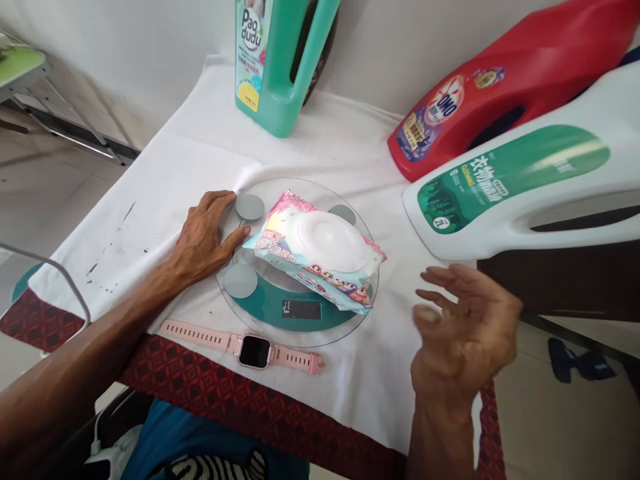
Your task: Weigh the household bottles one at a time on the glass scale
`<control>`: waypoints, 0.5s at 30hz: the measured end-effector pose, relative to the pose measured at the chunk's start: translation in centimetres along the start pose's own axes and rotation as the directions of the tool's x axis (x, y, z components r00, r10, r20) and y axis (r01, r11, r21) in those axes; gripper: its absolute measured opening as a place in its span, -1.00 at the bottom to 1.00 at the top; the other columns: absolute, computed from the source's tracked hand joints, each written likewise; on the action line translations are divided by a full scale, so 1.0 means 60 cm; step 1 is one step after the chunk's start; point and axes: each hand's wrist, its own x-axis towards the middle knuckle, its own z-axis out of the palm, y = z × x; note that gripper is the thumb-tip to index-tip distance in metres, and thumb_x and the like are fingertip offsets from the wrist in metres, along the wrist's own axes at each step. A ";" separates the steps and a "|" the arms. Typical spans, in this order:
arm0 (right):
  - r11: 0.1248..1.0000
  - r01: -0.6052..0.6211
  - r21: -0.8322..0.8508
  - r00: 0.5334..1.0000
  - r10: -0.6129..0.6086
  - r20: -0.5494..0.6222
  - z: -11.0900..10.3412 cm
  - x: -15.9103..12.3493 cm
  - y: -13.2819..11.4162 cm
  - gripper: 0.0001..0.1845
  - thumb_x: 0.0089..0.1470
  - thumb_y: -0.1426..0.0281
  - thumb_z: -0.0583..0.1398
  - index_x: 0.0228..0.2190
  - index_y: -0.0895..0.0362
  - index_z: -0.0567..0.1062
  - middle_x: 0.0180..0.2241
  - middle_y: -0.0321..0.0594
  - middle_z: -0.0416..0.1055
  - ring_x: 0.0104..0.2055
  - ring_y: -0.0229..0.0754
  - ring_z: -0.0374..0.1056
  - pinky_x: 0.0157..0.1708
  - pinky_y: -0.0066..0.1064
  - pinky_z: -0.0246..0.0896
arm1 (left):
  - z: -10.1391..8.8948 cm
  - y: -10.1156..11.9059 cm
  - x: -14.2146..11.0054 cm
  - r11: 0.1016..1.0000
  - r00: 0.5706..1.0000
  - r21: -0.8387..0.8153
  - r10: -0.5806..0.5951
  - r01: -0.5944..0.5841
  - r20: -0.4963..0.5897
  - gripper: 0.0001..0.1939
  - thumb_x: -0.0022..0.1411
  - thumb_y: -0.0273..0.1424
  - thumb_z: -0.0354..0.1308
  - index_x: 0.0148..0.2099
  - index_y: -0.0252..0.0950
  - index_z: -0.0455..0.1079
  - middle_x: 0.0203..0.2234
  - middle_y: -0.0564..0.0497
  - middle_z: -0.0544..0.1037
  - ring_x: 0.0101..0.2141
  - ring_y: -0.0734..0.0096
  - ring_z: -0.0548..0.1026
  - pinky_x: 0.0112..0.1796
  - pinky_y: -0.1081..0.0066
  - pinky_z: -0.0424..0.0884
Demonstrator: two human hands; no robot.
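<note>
A pack of wet wipes [325,247] with a white lid lies tilted across a round glass scale [270,303]. The scale's small display is lit, its reading hard to make out. My left hand [207,233] rests at the scale's left edge, fingers spread, the thumb near the pack's left end. Raised off the table to the right, my right hand [460,327] has its fingers apart and curved, with nothing in them; it is slightly blurred. In front of the scale a pink smartwatch [255,350] lies stretched out with a dark screen.
A green Paodudu bottle [280,67] stands at the back. On the right are a red OMO bottle [500,87] and a white detergent bottle [525,193]. White cloth [135,227] covers the table, with a patterned red border [215,393] in front. A grey cable [45,257] curves at the left.
</note>
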 end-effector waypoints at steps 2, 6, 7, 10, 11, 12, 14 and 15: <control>0.989 0.130 -0.072 0.964 -0.110 0.242 0.015 -0.001 -0.042 -0.02 -0.04 -0.13 0.40 0.28 0.02 0.29 0.23 0.03 0.33 0.28 0.24 0.29 0.15 0.13 0.31 | 0.001 0.002 -0.001 1.000 1.000 -0.001 -0.018 0.018 -0.005 -0.48 0.36 -0.10 0.13 0.25 -0.24 0.30 0.23 -0.19 0.43 0.25 0.00 0.38 0.19 -0.06 0.36; 0.891 0.308 -0.333 0.878 -0.131 0.461 0.062 -0.003 -0.081 0.14 -0.02 -0.16 0.38 0.39 0.02 0.11 0.33 0.13 0.21 0.36 0.34 0.17 0.22 0.30 0.20 | 0.001 0.006 -0.006 0.999 0.999 -0.005 -0.047 0.047 -0.006 -0.49 0.37 -0.14 0.12 0.27 -0.23 0.27 0.24 -0.21 0.42 0.23 -0.04 0.40 0.17 -0.09 0.37; 0.874 0.317 -0.368 0.884 -0.132 0.450 0.071 -0.001 -0.079 0.11 0.02 -0.14 0.37 0.40 0.04 0.09 0.32 0.15 0.22 0.35 0.34 0.18 0.21 0.32 0.21 | 0.002 0.006 -0.008 0.999 0.999 -0.013 -0.042 0.042 -0.005 -0.49 0.37 -0.15 0.12 0.27 -0.23 0.26 0.24 -0.22 0.42 0.22 -0.04 0.41 0.17 -0.08 0.38; 0.896 0.278 -0.347 0.896 -0.111 0.431 0.082 0.012 -0.062 0.06 0.02 -0.09 0.38 0.37 0.04 0.15 0.28 0.12 0.29 0.30 0.28 0.25 0.17 0.25 0.31 | 0.007 0.008 -0.012 0.999 0.999 -0.044 -0.023 0.022 -0.027 -0.51 0.37 -0.19 0.12 0.27 -0.24 0.25 0.23 -0.24 0.42 0.22 -0.06 0.41 0.16 -0.09 0.37; 0.917 0.253 -0.309 0.893 -0.098 0.440 0.082 0.018 -0.057 0.03 -0.02 -0.09 0.41 0.34 0.03 0.21 0.25 0.07 0.33 0.27 0.24 0.30 0.16 0.19 0.35 | 0.009 0.008 -0.014 0.998 0.999 -0.051 -0.023 0.021 -0.037 -0.51 0.38 -0.20 0.12 0.27 -0.24 0.25 0.23 -0.24 0.42 0.21 -0.07 0.42 0.16 -0.10 0.38; 0.935 0.227 -0.272 0.890 -0.086 0.447 0.080 0.023 -0.055 -0.02 -0.05 -0.09 0.43 0.28 0.02 0.29 0.21 0.02 0.38 0.23 0.20 0.35 0.14 0.13 0.38 | 0.011 0.009 -0.015 0.998 0.999 -0.057 -0.027 0.024 -0.047 -0.52 0.39 -0.21 0.10 0.27 -0.23 0.24 0.23 -0.25 0.42 0.20 -0.08 0.42 0.15 -0.12 0.38; 0.961 0.163 -0.223 0.898 -0.051 0.437 0.078 0.030 -0.055 -0.14 -0.09 -0.06 0.46 0.16 0.02 0.41 0.10 -0.05 0.48 0.11 0.12 0.44 0.06 -0.01 0.46 | 0.014 0.012 -0.017 0.997 0.998 -0.067 -0.034 0.030 -0.060 -0.54 0.40 -0.23 0.09 0.28 -0.23 0.23 0.22 -0.26 0.42 0.19 -0.09 0.44 0.15 -0.14 0.38; 0.969 0.125 -0.211 0.907 -0.025 0.421 0.077 0.032 -0.059 -0.20 -0.11 -0.04 0.47 0.09 0.03 0.46 0.03 -0.08 0.52 0.03 0.09 0.48 -0.02 -0.08 0.49 | 0.015 0.013 -0.018 0.997 0.997 -0.070 -0.036 0.032 -0.062 -0.54 0.41 -0.24 0.08 0.28 -0.24 0.23 0.22 -0.27 0.42 0.19 -0.09 0.44 0.16 -0.14 0.37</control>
